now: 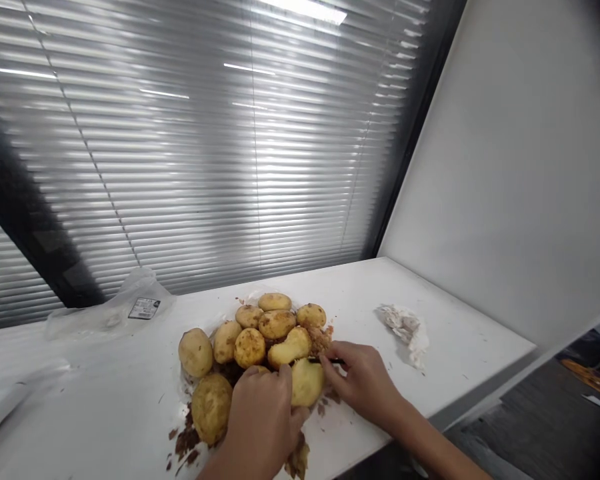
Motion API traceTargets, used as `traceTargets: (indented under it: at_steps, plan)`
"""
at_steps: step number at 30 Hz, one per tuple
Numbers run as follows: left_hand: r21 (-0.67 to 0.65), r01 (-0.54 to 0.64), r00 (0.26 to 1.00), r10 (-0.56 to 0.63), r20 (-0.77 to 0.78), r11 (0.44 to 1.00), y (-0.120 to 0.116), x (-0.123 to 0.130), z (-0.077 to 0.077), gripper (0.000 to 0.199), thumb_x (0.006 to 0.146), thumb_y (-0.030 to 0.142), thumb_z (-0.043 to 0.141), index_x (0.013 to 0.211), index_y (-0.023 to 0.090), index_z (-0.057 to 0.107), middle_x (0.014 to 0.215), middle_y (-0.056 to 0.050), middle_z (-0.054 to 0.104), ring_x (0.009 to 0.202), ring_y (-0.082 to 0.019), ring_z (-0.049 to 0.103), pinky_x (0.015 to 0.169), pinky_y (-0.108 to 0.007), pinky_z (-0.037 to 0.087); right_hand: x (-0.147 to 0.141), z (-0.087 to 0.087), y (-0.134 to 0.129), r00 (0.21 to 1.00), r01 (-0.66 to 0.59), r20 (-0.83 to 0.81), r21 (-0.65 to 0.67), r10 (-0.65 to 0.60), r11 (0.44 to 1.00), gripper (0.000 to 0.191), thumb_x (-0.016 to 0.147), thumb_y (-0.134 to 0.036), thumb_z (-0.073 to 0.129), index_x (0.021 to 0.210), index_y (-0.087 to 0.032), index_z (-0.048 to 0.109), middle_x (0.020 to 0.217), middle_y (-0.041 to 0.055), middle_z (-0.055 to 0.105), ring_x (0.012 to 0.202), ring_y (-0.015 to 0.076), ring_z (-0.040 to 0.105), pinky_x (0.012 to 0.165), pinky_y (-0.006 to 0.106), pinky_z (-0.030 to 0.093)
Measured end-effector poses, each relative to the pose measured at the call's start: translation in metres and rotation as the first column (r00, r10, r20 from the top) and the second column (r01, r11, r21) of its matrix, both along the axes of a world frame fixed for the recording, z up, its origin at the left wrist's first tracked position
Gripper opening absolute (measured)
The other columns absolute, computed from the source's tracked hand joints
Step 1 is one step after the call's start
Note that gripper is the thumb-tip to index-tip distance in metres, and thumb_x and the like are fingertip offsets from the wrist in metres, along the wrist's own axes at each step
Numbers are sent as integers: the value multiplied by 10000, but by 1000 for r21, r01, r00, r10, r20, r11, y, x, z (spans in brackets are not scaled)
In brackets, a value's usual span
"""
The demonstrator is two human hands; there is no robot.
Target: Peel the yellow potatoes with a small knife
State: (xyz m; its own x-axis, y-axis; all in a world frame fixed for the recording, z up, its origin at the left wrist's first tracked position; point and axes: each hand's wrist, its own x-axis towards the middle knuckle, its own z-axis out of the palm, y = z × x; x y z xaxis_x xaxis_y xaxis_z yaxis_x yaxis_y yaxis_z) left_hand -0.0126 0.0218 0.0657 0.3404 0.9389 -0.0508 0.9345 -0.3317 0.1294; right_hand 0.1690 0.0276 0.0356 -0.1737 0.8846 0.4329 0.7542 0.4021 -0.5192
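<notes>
1. Two arms reach in from close by. The left hand (263, 417) curls around a yellow potato (307, 381) and hides part of it.
2. The right hand (363, 380) pinches a thin black tool (334, 361). Its fingers hide the end, so I cannot tell what kind it is.
3. Brown peel bits (187, 440) lie around on the white counter (455, 360). A plastic bag (115, 313) and a crumpled paper towel (405, 330) lie there too, with window blinds (205, 167) behind.
4. A pile of potatoes (250, 347) sits just by the hands, bumpy and yellow, with brown bits stuck on.
</notes>
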Motion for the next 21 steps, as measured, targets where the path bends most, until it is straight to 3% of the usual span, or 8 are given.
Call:
traceTargets:
  at_steps: [5, 10, 15, 19, 21]
  plan:
    - [15, 21, 1000, -21, 20, 1000, -1, -1, -3, 195, 751, 306, 579, 881, 175, 641, 816, -113, 720, 824, -312, 647, 801, -418, 456, -5, 6, -4, 996, -65, 62, -44, 68, 997, 170, 781, -174, 491, 620, -191, 543, 573, -6, 610, 530, 121, 548, 531, 219, 304]
    - [16, 11, 1000, -11, 19, 1000, 0, -1, -4, 192, 737, 315, 583, 861, 180, 639, 812, -113, 719, 839, -322, 643, 798, -423, 458, -10, 10, -5, 984, 62, 164, 10, -63, 998, 160, 768, -168, 482, 635, -183, 571, 606, 20, 639, 559, 143, 574, 549, 241, 287]
    - [21, 9, 1000, -10, 16, 1000, 2, -1, -6, 217, 736, 319, 591, 891, 176, 645, 822, -112, 720, 839, -311, 646, 794, -408, 458, -12, 12, -6, 983, -26, 181, -85, 41, 996, 137, 743, -155, 517, 623, -191, 571, 596, -3, 643, 555, 129, 570, 543, 235, 278]
    - [23, 11, 1000, -11, 12, 1000, 1, -1, -6, 235, 745, 356, 598, 887, 174, 644, 823, -116, 718, 843, -315, 644, 791, -414, 460, -12, 14, -4, 976, 95, 203, -65, -80, 993, 156, 774, -177, 512, 641, -186, 594, 634, 16, 665, 585, 147, 587, 564, 245, 285]
    - [15, 17, 1000, -18, 9, 1000, 0, -1, -5, 236, 753, 361, 596, 884, 172, 647, 823, -119, 718, 848, -318, 646, 793, -415, 461, -11, 15, -3, 984, 65, 172, -99, -48, 993, 165, 779, -170, 509, 635, -187, 588, 624, 8, 658, 583, 140, 582, 566, 237, 294]
